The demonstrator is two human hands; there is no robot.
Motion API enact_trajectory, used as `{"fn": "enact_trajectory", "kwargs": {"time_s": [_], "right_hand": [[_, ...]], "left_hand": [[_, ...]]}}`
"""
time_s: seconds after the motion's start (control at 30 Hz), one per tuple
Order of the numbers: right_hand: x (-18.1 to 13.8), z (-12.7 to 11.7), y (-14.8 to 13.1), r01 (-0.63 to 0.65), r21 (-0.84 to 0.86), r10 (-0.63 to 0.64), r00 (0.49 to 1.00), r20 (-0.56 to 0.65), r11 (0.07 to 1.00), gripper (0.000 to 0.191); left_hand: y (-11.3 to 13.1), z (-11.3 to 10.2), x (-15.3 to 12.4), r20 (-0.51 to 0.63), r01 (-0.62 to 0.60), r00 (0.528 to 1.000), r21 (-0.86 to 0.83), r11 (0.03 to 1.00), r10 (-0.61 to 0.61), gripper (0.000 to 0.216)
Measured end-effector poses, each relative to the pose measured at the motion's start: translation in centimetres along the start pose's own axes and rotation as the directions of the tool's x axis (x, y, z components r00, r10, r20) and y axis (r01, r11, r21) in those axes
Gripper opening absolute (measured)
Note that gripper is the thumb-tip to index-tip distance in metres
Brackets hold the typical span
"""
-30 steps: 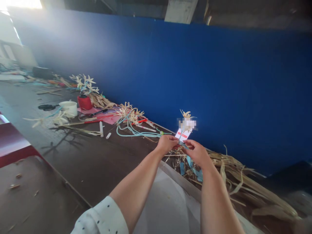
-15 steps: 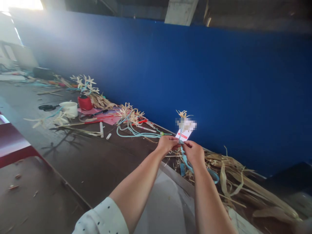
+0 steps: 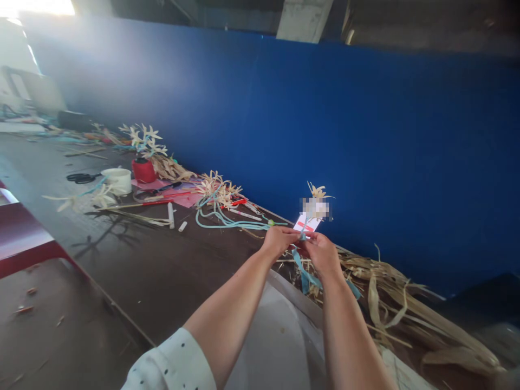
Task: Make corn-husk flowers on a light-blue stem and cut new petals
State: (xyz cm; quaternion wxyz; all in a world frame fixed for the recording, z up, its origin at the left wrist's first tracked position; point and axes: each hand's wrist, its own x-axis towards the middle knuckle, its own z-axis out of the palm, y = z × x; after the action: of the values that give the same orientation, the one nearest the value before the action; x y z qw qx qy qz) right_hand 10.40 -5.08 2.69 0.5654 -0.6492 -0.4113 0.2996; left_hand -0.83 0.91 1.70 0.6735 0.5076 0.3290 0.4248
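On the left, black scissors (image 3: 83, 177) lie beside a white cup (image 3: 117, 182) and a red spool (image 3: 143, 171), and farther right pale flowers (image 3: 221, 190) with light-blue stems rest on the dark table (image 3: 174, 281). Next, the left hand (image 3: 280, 241) has thumb and fingers closed in a pinch on the blue-wrapped stem (image 3: 303, 236) of a straw-coloured flower (image 3: 318, 190), upright before a partly blurred white card-like thing (image 3: 301, 223). Just right, the right hand (image 3: 323, 254) pinches there too, its fingers drawn together, above a loose blue strip (image 3: 299, 262) and left of dried husks (image 3: 390, 281).
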Motion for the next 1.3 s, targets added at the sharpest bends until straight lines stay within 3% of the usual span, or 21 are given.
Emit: {"fn": "enact_trajectory", "kwargs": {"time_s": [0.2,0.43,0.53,0.6,0.7,0.83,0.93,1.0,1.07,1.17,1.27,1.3], "right_hand": [[0.3,-0.4,0.4,-0.059,-0.011,0.059,0.998,-0.008,0.998,0.036],[-0.3,-0.2,-0.2,-0.085,0.12,0.06,0.978,0.2,0.989,0.047],[-0.5,-0.2,-0.5,-0.09,0.097,0.063,0.966,0.251,0.991,0.046],[-0.4,-0.6,-0.5,-0.093,0.043,0.083,0.979,0.185,0.995,0.045],[0.0,-1.6,-0.5,-0.054,0.006,0.054,0.998,-0.037,0.999,0.043],[0.1,-3.7,-1.7,0.067,0.071,-0.042,0.949,-0.313,0.995,0.034],[-0.5,-6.0,-3.3,0.073,-0.031,-0.08,0.916,-0.392,0.997,0.03],[-1.0,-8.0,-4.0,0.002,-0.165,-0.058,0.941,-0.333,0.986,0.021],[-1.7,-10.3,-3.9,-0.106,-0.38,-0.006,0.96,-0.282,0.919,0.014],[-2.9,-13.4,-2.2,-0.256,-0.682,0.13,0.964,-0.231,0.685,0.007],[-4.4,-14.9,0.6,-0.195,-0.91,0.147,0.978,-0.15,0.367,0.008],[-4.9,-14.9,1.5,-0.151,-0.94,0.152,0.982,-0.108,0.307,0.009]], "left_hand": [[0.6,0.2,-0.6,0.066,0.065,0.996,-0.064,0.996,-0.061,0.019],[-0.2,0.0,0.3,0.077,-0.013,0.997,-0.031,0.999,0.015,0.014],[-0.6,-0.1,0.7,0.067,-0.029,0.997,-0.013,0.999,0.03,0.014],[-0.7,0.0,0.8,0.055,-0.034,0.998,-0.002,0.999,0.034,0.014],[-0.6,0.2,0.7,0.032,-0.027,0.999,-0.014,1.0,0.028,0.011],[-0.4,0.6,0.3,0.02,0.019,1.0,-0.048,0.999,-0.018,0.008],[-0.4,0.8,0.0,0.017,0.025,1.0,-0.003,1.0,-0.025,0.006],[-0.4,0.7,0.0,0.032,0.032,0.999,0.023,0.999,-0.032,0.006],[-0.4,0.7,-0.1,0.035,0.047,0.998,0.037,0.998,-0.048,0.008],[-0.7,0.6,-0.1,0.063,0.024,0.998,0.059,0.998,-0.028,0.008],[-1.1,0.6,-0.1,0.087,0.007,0.996,0.029,1.0,-0.009,0.009],[-1.2,0.7,-0.1,0.093,0.014,0.996,0.015,1.0,-0.016,0.009]]}}
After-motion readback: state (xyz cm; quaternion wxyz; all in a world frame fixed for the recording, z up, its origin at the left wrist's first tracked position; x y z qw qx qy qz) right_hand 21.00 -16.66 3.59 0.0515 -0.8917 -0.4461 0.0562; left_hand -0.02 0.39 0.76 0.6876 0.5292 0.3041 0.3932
